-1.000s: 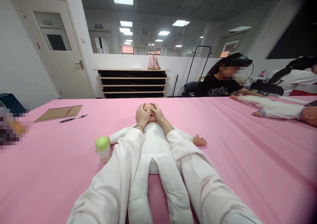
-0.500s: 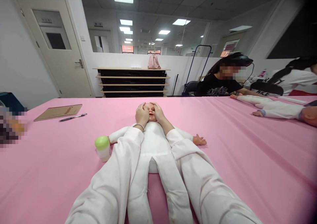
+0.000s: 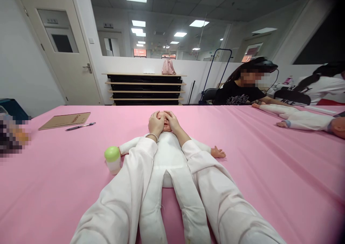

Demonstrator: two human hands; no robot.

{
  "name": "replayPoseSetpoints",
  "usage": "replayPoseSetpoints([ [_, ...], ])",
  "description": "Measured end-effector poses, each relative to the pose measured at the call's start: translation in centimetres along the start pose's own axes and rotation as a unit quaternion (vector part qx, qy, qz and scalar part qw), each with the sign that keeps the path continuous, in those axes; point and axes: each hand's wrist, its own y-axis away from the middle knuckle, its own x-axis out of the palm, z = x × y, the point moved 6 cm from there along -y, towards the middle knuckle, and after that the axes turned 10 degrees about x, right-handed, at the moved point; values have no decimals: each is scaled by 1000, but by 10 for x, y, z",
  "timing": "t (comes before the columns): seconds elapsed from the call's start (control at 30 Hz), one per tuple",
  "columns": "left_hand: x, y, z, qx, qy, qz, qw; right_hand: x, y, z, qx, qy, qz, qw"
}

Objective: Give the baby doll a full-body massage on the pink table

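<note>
A baby doll with a white cloth body [image 3: 169, 150] and tan plastic head [image 3: 167, 126] lies face up on a smooth pink tablecloth [image 3: 258, 172], its legs towards the wearer; the left hand [image 3: 173, 122] and the right hand [image 3: 156, 123] rest on either side of the doll's face, unclenched, fingers curved over the forehead; a beaded silver bracelet [image 3: 152, 136] circles the right wrist; a translucent bottle with a lime-green cap [image 3: 112, 160] stands near the right sleeve, beside one doll hand; a flat brown notebook [image 3: 64, 121] and a slim dark pen [image 3: 80, 126] lie further left; far right, a white-clothed second doll [image 3: 309, 119] lies near a black-shirted person [image 3: 242, 93].
</note>
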Motion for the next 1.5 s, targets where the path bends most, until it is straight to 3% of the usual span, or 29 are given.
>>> replayPoseSetpoints([
  [0.27,1,0,4,-28,18,-3,999,-5,-1,-3,21,15,-51,998],
  [0.5,-2,2,-2,2,-8,3,1000,-2,3,2,-11,26,-13,1000],
  [0.73,0,0,2,-12,-5,2,1000,0,-3,-3,-8,8,-3,1000],
  [1.1,1,0,6,-35,15,-3,999,-5,-4,-5,8,3,-54,998],
  [1.3,0,1,2,-1,-2,-1,1000,-3,1,-1,-13,23,-19,999],
  [1.5,0,0,2,-10,4,3,1000,-3,-2,-4,-9,31,-23,999],
])
